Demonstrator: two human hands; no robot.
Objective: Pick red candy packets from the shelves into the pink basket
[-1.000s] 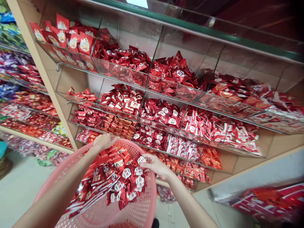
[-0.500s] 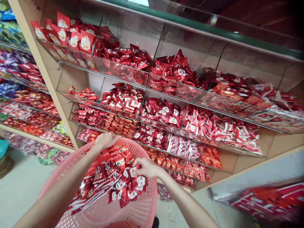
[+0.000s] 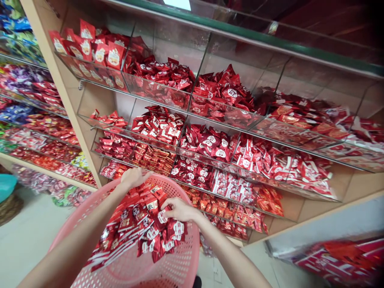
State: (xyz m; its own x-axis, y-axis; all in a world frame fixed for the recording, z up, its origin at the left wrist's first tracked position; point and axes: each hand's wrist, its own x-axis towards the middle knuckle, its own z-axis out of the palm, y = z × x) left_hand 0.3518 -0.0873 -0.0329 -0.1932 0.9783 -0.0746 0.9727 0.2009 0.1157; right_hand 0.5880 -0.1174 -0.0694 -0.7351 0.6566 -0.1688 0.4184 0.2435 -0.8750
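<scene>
A pink plastic basket [image 3: 192, 240] with a perforated wall stands below the shelves. Small red snack packets [image 3: 126, 220] with white and gold print lie heaped in it, several in neat rows. My left hand [image 3: 133, 179] is closed over the far rim of the basket. Inside the basket's right half, my right hand [image 3: 179, 209] has its thumb and fingers bent together on a red packet with a white label [image 3: 162, 216]. More of these white-labelled packets [image 3: 162, 242] lie just below that hand.
Tiered shelves with clear fronts [image 3: 192, 102] rise in front, filled with red packets. A wooden divider [image 3: 64, 92] separates them from another candy shelf [image 3: 39, 132] at left. A turquoise bowl [image 3: 6, 187] is at far left, and red packages [image 3: 345, 256] lie low at right.
My right hand has shifted slightly left and up over the packets, its fingers now nearer the row with black lettering. My left hand stays on the rim. The view has turned slightly left.
</scene>
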